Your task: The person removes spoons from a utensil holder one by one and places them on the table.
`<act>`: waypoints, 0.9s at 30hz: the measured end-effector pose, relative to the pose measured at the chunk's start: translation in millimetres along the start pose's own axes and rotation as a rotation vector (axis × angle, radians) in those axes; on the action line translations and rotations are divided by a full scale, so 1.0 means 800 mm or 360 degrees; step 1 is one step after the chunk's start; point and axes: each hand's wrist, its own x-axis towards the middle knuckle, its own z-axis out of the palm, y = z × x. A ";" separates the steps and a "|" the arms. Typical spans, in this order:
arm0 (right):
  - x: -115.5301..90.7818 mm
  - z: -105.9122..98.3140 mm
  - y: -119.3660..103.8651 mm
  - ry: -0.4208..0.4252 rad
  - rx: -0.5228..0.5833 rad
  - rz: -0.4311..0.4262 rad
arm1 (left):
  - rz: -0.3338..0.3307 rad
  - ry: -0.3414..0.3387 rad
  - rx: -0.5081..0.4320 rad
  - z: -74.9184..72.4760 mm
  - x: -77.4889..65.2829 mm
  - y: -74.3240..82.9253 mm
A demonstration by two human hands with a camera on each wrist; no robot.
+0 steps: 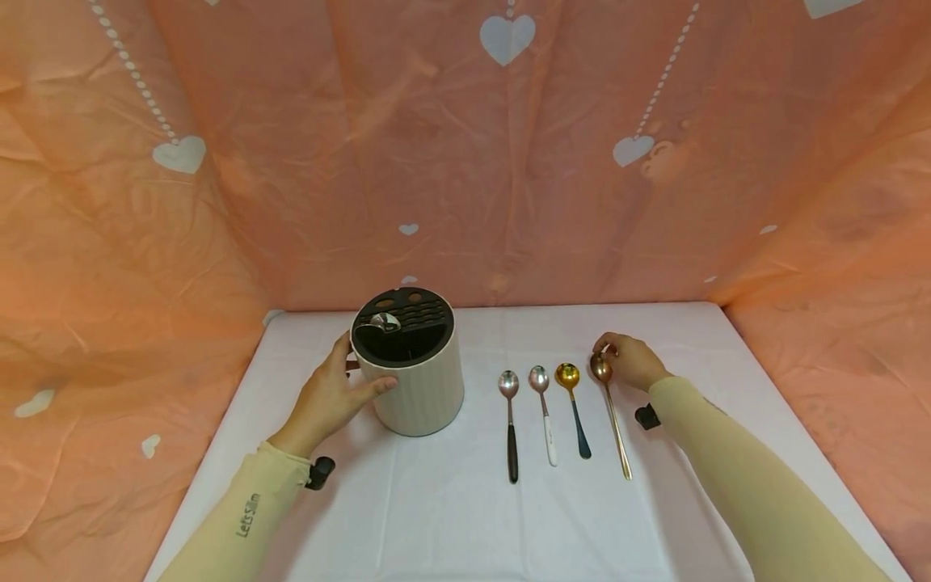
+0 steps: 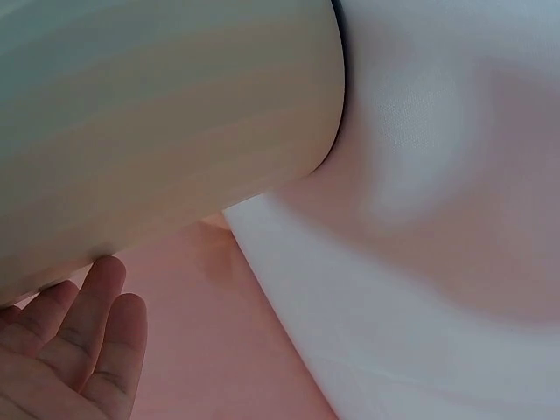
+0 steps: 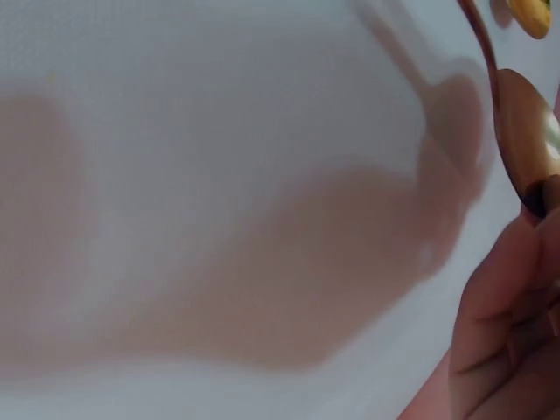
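My left hand (image 1: pixel 330 396) grips the side of a ribbed, cream utensil holder (image 1: pixel 422 404), thumb across its front. In the left wrist view, fingertips (image 2: pixel 108 271) touch the holder's wall (image 2: pixel 175 105). A silver spoon's bowl (image 1: pixel 385 322) shows at the holder's black slotted top; its handle is hidden. At the right end of a spoon row, my right hand (image 1: pixel 633 361) pinches the bowl end of a long bronze-gold spoon (image 1: pixel 617 428). The right wrist view shows this spoon's bowl (image 3: pixel 525 127) at the fingertips, raised off the cloth, with its shadow apart.
Left of the held spoon lie a gold spoon with a dark handle (image 1: pixel 570 377), a white-handled spoon (image 1: pixel 549 440) and a black-handled spoon (image 1: pixel 512 453). White cloth covers the table (image 1: pixel 451 517). Orange-pink curtains (image 1: pixel 465 162) with hearts stand behind and at both sides.
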 end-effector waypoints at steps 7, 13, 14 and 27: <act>0.000 0.005 0.002 0.0012 0.0067 -0.0026 | -0.0019 -0.0006 -0.0008 -0.001 -0.001 0.002; 0.000 0.008 0.006 0.0027 0.0102 -0.0068 | -0.0029 -0.0018 -0.0010 -0.001 -0.001 0.003; 0.001 0.009 0.007 0.0027 0.0105 -0.0068 | -0.0029 -0.0021 -0.0010 -0.001 -0.001 0.003; 0.000 0.013 0.007 -0.0008 0.0207 -0.0004 | -0.0020 -0.0014 -0.0014 -0.002 -0.003 0.006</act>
